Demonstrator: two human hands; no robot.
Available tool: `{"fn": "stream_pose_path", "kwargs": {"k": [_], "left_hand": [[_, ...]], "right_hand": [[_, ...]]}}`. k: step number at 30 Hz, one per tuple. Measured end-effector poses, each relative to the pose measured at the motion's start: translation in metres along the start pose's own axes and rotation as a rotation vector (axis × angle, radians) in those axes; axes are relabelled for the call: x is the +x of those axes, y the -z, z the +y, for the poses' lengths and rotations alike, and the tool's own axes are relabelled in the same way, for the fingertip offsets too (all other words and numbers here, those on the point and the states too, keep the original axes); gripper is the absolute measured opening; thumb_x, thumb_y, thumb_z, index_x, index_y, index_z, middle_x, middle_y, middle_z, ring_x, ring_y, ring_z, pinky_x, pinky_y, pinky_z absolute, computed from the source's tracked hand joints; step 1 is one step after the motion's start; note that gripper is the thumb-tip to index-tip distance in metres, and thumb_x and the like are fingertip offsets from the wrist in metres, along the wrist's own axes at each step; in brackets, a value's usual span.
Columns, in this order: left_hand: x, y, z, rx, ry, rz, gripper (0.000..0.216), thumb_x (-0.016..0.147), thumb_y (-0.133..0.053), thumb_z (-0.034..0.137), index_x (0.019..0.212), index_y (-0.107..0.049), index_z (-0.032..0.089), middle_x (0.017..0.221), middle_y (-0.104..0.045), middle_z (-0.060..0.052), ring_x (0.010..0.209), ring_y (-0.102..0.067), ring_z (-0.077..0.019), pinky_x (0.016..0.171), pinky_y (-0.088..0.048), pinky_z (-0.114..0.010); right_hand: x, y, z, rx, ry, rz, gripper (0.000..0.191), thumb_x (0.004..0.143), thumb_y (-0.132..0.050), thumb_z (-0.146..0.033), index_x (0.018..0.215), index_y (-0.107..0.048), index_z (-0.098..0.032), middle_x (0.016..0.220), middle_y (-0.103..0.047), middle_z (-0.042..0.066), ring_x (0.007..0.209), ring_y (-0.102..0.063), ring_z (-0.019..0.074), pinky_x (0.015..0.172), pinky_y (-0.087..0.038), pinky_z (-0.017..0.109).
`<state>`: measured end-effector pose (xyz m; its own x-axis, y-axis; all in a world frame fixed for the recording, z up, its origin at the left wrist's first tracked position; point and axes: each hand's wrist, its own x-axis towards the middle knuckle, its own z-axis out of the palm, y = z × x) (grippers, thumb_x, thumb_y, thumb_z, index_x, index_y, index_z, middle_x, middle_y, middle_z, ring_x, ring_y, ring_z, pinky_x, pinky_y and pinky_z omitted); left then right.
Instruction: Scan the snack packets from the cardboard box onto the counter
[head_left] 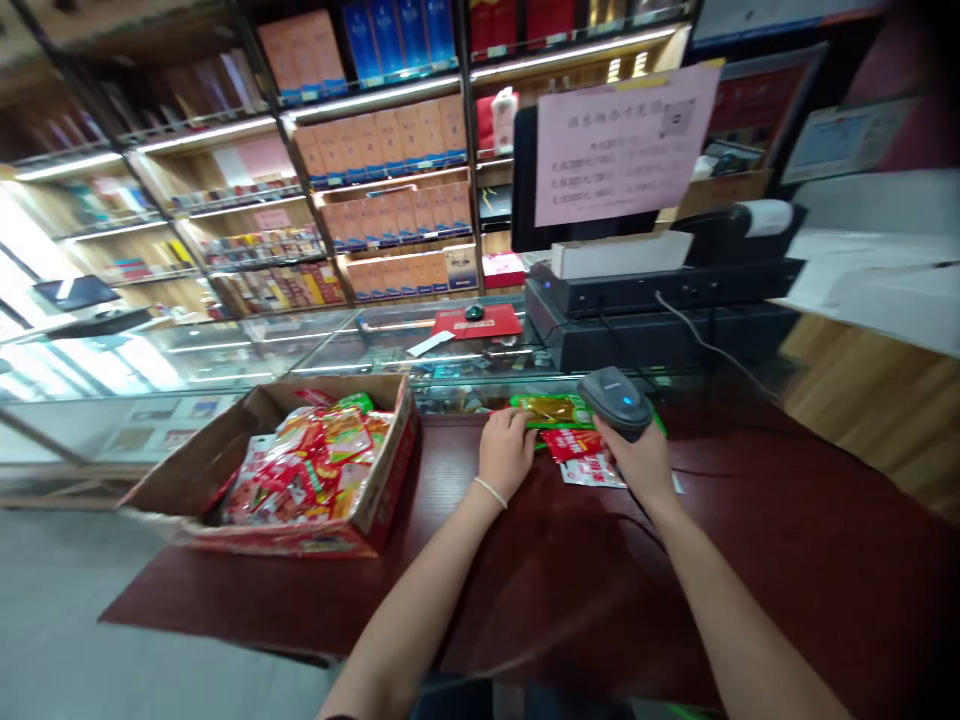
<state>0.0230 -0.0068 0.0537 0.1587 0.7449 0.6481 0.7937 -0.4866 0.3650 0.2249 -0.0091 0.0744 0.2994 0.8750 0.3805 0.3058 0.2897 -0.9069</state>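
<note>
My right hand (641, 462) grips a dark grey barcode scanner (616, 400), its head pointing down over snack packets on the dark red counter (787, 560). Beneath it lie a green-and-gold packet (551, 409) and a red-and-white packet (585, 458). My left hand (506, 450), with a thin band at the wrist, rests with fingers curled on the left end of the green packet, pinning it to the counter.
A cardboard box (386, 480) full of red and green snack packets sits at the counter's left. Behind are a glass display case (300, 350), a black register with printer (645, 290) and pink notice (622, 145), a red mouse pad (476, 322), and stocked shelves.
</note>
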Motion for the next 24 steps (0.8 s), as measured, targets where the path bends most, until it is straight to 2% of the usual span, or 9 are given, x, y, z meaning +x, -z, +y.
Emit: {"fn": "stream_pose_path", "kwargs": {"k": [3,6,10,13,15,17,21,24], "left_hand": [[0.006,0.064,-0.006,0.049,0.014,0.028,0.024,0.092,-0.057,0.023,0.115,-0.062,0.020,0.115,-0.063,-0.010,0.110,-0.057,-0.0229,0.097,-0.048,-0.038],[0.003,0.127,-0.022,0.162,0.003,0.019,0.024,0.091,-0.060,0.027,0.114,-0.064,0.021,0.121,-0.062,-0.010,0.118,-0.054,-0.0246,0.104,-0.044,-0.041],[-0.015,0.199,-0.063,0.258,0.089,-0.011,0.021,0.091,-0.059,0.024,0.110,-0.066,0.021,0.118,-0.065,-0.010,0.114,-0.058,-0.0233,0.102,-0.046,-0.039],[-0.033,0.240,-0.101,0.342,0.188,-0.056,0.023,0.090,-0.058,0.024,0.111,-0.067,0.020,0.114,-0.067,-0.010,0.107,-0.062,-0.0241,0.098,-0.048,-0.039],[-0.044,0.258,-0.125,0.386,0.245,-0.120,0.026,0.090,-0.058,0.026,0.113,-0.067,0.019,0.111,-0.068,-0.010,0.104,-0.063,-0.0249,0.095,-0.050,-0.039],[-0.054,0.267,-0.147,0.416,0.293,-0.178,0.028,0.089,-0.058,0.027,0.115,-0.066,0.018,0.110,-0.068,-0.011,0.103,-0.064,-0.0257,0.094,-0.050,-0.040],[-0.068,0.261,-0.176,0.354,0.228,-0.332,0.039,0.085,-0.065,0.035,0.122,-0.064,0.020,0.126,-0.063,-0.012,0.118,-0.058,-0.0270,0.104,-0.045,-0.041],[-0.070,0.250,-0.183,0.278,0.170,-0.401,0.055,0.078,-0.073,0.045,0.126,-0.062,0.021,0.136,-0.056,-0.015,0.129,-0.050,-0.0306,0.110,-0.038,-0.045]], "right_hand": [[-0.013,-0.021,-0.014,-0.003,0.034,-0.041,0.043,0.071,-0.072,-0.050,0.096,-0.065,-0.016,0.065,-0.066,0.004,0.053,-0.059,0.0193,0.057,-0.049,0.033],[-0.028,-0.046,-0.030,-0.004,0.004,-0.110,0.040,0.069,-0.073,-0.050,0.090,-0.064,-0.018,0.060,-0.064,0.002,0.049,-0.057,0.0183,0.054,-0.046,0.033],[-0.049,-0.077,-0.052,0.020,0.039,-0.235,0.038,0.071,-0.073,-0.050,0.090,-0.063,-0.018,0.058,-0.063,0.000,0.046,-0.054,0.0165,0.052,-0.044,0.031],[-0.064,-0.098,-0.068,-0.019,0.065,-0.303,0.041,0.072,-0.073,-0.050,0.095,-0.065,-0.018,0.063,-0.065,0.002,0.049,-0.056,0.0175,0.053,-0.045,0.031],[-0.074,-0.112,-0.076,-0.051,0.085,-0.345,0.043,0.074,-0.072,-0.051,0.100,-0.066,-0.017,0.064,-0.066,0.003,0.053,-0.059,0.0191,0.056,-0.047,0.032],[-0.083,-0.126,-0.081,-0.052,0.106,-0.386,0.046,0.075,-0.071,-0.051,0.105,-0.066,-0.016,0.065,-0.067,0.003,0.057,-0.062,0.0208,0.059,-0.048,0.032],[-0.100,-0.146,-0.081,0.003,0.127,-0.450,0.048,0.076,-0.071,-0.048,0.112,-0.064,-0.017,0.073,-0.070,0.005,0.064,-0.066,0.0228,0.062,-0.050,0.033],[-0.107,-0.151,-0.073,0.037,0.143,-0.499,0.046,0.075,-0.072,-0.043,0.113,-0.063,-0.019,0.084,-0.072,0.006,0.070,-0.067,0.0239,0.063,-0.052,0.034]]}}
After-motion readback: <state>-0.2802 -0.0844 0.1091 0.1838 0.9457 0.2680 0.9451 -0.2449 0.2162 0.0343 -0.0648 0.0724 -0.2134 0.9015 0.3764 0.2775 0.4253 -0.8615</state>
